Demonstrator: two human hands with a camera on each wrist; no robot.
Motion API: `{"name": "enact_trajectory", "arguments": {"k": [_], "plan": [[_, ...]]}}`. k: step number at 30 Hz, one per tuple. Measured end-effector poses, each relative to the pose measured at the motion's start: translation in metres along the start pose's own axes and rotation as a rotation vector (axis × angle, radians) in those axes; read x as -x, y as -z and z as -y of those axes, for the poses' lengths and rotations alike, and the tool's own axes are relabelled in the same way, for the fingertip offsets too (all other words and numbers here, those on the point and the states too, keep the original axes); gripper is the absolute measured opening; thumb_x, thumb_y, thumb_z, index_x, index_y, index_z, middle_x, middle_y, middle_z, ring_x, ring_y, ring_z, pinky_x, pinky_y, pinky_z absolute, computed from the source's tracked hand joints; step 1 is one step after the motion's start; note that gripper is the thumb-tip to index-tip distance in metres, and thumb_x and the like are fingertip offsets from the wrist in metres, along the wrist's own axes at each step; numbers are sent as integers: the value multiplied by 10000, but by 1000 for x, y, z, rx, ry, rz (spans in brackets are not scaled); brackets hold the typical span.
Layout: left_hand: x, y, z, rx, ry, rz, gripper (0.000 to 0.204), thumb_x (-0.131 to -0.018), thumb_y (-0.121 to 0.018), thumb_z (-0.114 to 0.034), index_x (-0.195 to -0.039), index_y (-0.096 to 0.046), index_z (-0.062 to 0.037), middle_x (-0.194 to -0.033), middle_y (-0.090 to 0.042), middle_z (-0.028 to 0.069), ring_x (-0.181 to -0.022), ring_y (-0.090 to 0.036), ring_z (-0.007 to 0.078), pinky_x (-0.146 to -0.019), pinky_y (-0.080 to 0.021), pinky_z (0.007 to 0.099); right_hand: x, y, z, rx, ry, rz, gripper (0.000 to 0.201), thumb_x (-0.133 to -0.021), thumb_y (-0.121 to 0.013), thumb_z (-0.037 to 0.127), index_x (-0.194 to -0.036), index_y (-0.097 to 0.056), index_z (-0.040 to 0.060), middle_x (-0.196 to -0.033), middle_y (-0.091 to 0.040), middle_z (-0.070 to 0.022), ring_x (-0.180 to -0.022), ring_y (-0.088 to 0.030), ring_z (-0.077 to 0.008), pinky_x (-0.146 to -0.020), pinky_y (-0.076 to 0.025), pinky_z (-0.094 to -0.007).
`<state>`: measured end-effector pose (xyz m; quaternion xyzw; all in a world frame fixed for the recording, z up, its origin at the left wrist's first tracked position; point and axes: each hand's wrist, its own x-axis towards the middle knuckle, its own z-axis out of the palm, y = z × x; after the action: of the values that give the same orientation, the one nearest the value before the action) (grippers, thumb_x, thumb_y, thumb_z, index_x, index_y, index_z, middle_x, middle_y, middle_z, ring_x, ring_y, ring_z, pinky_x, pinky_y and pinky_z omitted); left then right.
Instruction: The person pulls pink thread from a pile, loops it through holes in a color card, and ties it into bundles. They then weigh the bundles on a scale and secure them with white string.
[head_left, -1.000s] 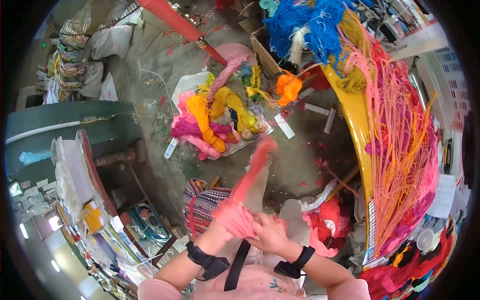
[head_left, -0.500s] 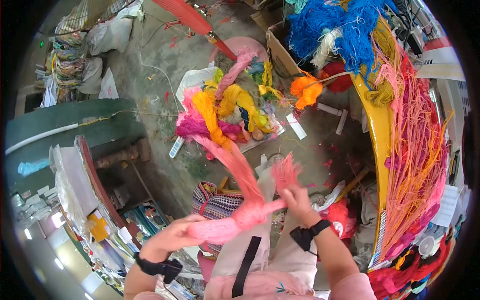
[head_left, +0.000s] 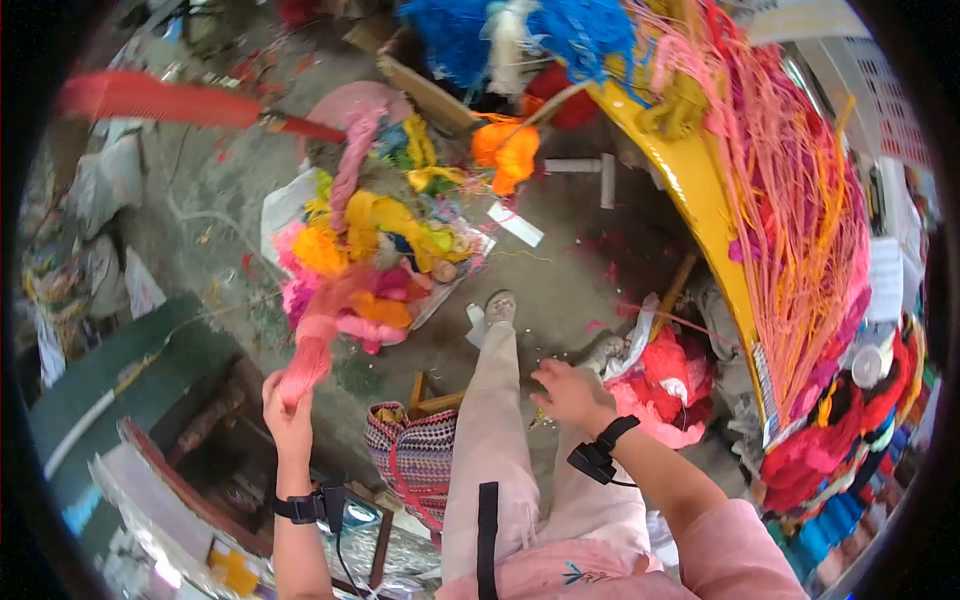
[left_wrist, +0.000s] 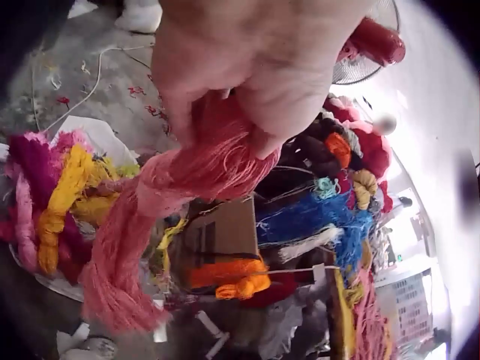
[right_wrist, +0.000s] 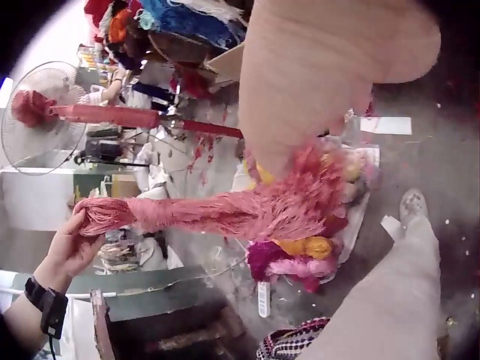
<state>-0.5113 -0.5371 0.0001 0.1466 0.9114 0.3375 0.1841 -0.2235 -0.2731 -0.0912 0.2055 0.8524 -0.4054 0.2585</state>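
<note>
A coral-pink skein of yarn [head_left: 313, 352] hangs from my left hand [head_left: 287, 415], out to the left of the legs. In the left wrist view, my fingers grip the skein's gathered top [left_wrist: 214, 161], and its loose end droops down to the left. The right wrist view shows it stretched lengthwise, with a frayed, tasselled end [right_wrist: 307, 199]. My right hand [head_left: 575, 395] hovers over the right leg, fingers loosely bent and nothing in them. Beyond the held skein, a pile of yellow, magenta and pink skeins [head_left: 375, 225] lies on a pale sheet on the floor.
A yellow frame [head_left: 690, 190] draped with pink and orange strands stands at right. Blue yarn [head_left: 580, 40] hangs at the top, with an orange bundle [head_left: 507, 150] below. A red fan pole [head_left: 160, 98] is at upper left. A woven bag [head_left: 410, 450] sits beside the left leg.
Both hands worked at the knotted pink skein over the lap, then drew it apart sideways. Now my right hand has let go, and the left has carried the skein out to the left.
</note>
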Motion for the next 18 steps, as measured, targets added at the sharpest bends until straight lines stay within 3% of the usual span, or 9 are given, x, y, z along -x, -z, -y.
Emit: {"name": "enact_trajectory", "arguments": {"k": [4, 6, 7, 8, 9, 12, 14, 16, 18], "plan": [[0, -25, 51, -241, -108, 191, 213, -652, -586, -21, -857, -536, 6, -883, -496, 143, -819, -489, 262, -719, -392, 301, 21, -15, -23, -130, -119, 12, 334, -685, -563, 228, -955, -510, 37, -1035, -465, -151, -936, -473, -297, -784, -400, -360], [11, -31, 103, -324, -17, 515, 219, -664, -563, -93, -874, -554, -31, -855, -525, 164, -773, -492, 325, -657, -401, 367, 33, -4, -29, -232, -270, -99, 330, -689, -556, 221, -954, -508, 30, -987, -485, -159, -884, -501, -302, -752, -416, -359], [15, -37, 125, -649, 147, 694, 244, -654, -573, -127, -871, -558, -16, -875, -533, 195, -810, -502, 350, -685, -401, 390, 41, -6, -39, -413, -386, -200, 370, -707, -534, 178, -1038, -460, 27, -962, -481, -151, -872, -506, -290, -732, -419, -351], [16, -40, 125, -503, 280, 826, 270, -642, -591, -166, -856, -565, -2, -870, -541, 225, -837, -508, 364, -716, -401, 400, 50, -14, -65, -422, -423, -240, 370, -707, -534, 178, -1038, -460, 27, -962, -481, -151, -872, -506, -290, -732, -419, -351], [19, -46, 125, -631, 164, 871, 288, -645, -600, -195, -845, -570, 9, -852, -548, 240, -840, -513, 376, -728, -410, 383, 60, -26, -99, -617, -600, -419, 381, -704, -543, 143, -1056, -450, 31, -877, -494, -123, -787, -518, -245, -668, -428, -320], [15, -96, 58, -369, 367, 760, 194, -669, -603, -111, -828, -584, -2, -823, -583, 161, -814, -566, 239, -704, -436, 307, 85, 30, -139, -1421, -825, -1186, 444, -683, -571, 53, -1101, -422, 51, -646, -465, -23, -539, -458, -112, -491, -390, -226], [10, -140, 44, -224, 76, 865, 185, -692, -580, -43, -874, -576, -10, -853, -583, 122, -819, -560, 175, -717, -434, 283, 101, 74, -165, -1539, -608, -1357, 328, -695, -566, 61, -1013, -484, 56, -595, -432, 18, -481, -401, -83, -458, -348, -201], [19, -199, -61, 68, 11, 944, 229, -707, -558, -14, -936, -545, -4, -926, -565, 124, -856, -551, 192, -741, -427, 280, 103, 92, -197, -1693, -323, -1192, 175, -710, -550, 58, -883, -526, 56, -615, -450, 20, -494, -413, -68, -452, -339, -194], [24, -252, -125, 138, -156, 1094, 233, -740, -531, -24, -971, -519, 6, -1023, -527, 119, -958, -501, 200, -815, -387, 293, 102, 116, -176, -1638, -314, -1147, 36, -736, -526, 74, -767, -537, 60, -604, -462, 26, -505, -427, -68, -451, -336, -186]]}}
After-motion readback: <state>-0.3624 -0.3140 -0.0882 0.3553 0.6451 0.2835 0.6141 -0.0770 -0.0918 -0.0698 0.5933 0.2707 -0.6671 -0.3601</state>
